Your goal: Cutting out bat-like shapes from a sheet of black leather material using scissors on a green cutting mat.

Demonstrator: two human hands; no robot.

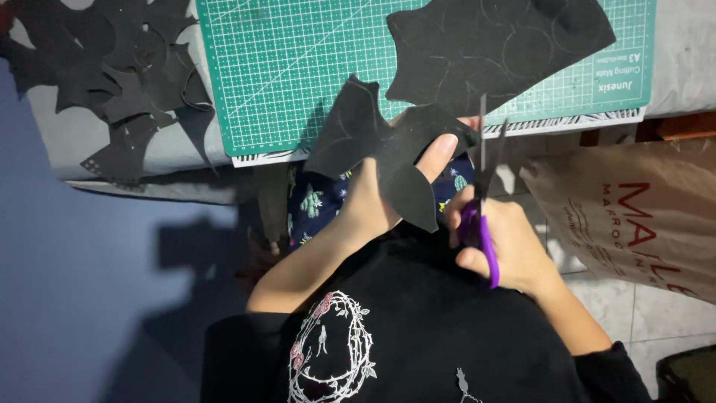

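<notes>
1. Black felt piece (388, 149), irregular and lobed, is held up in the air near the middle of the view, just in front of the near edge of the green cutting mat (298, 75).
2. It is pinched by the left hand (384, 198), with the thumb laid over its right side and the other fingers hidden behind it.
3. Purple-handled scissors (482, 201) are gripped by the right hand (503, 246), whose fingers are curled through the loops; the blades are seen pointing away, slightly parted, just right of the felt piece.
4. Whether the blades touch the felt cannot be told.
5. A black top with a white wreath print (332, 347) is seen below the hands, and dark patterned fabric (317, 201) shows behind the left hand.
6. A larger black felt sheet (492, 48) with faint drawn circles is laid on the far right part of the mat.
7. A heap of black felt offcuts (119, 75) lies far left on a grey surface (682, 60).
8. A brown paper bag (634, 216) is seen at the right, on a tiled floor (641, 306).
</notes>
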